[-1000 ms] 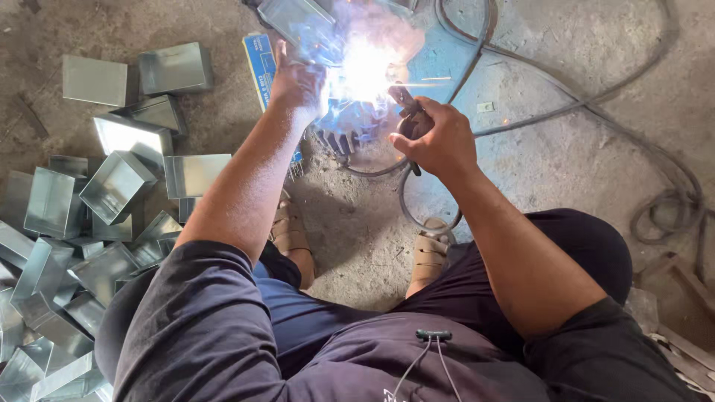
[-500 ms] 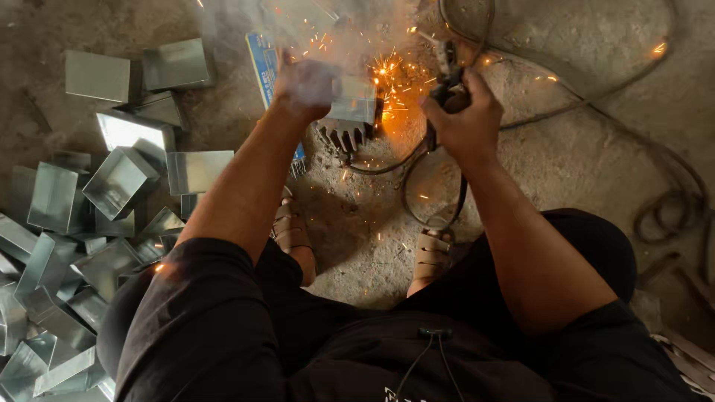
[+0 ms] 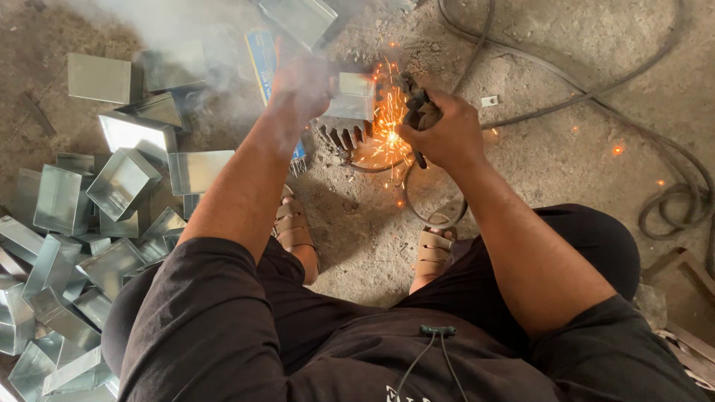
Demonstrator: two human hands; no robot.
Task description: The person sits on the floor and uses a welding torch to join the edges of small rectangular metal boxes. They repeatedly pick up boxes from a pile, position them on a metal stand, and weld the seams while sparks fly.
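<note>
My left hand [image 3: 302,85] grips a small open box of shiny sheet metal [image 3: 351,95], held over the concrete floor. My right hand [image 3: 439,134] is closed around a dark welding electrode holder [image 3: 414,100], whose tip sits at the box's right edge. Orange sparks [image 3: 387,126] fall from that spot, and grey smoke drifts up to the left. A black cable [image 3: 428,212] loops down from the holder between my sandalled feet.
A heap of several similar metal boxes [image 3: 89,223] lies on the floor at my left. A blue flat packet [image 3: 264,56] lies beyond my left hand. Thick black cables [image 3: 670,193] coil on the right. Another metal piece [image 3: 302,18] rests at the top.
The blinding white arc of a second ago has died to orange sparks. Both hands have shifted slightly with the box and holder, and smoke now spreads at upper left.
</note>
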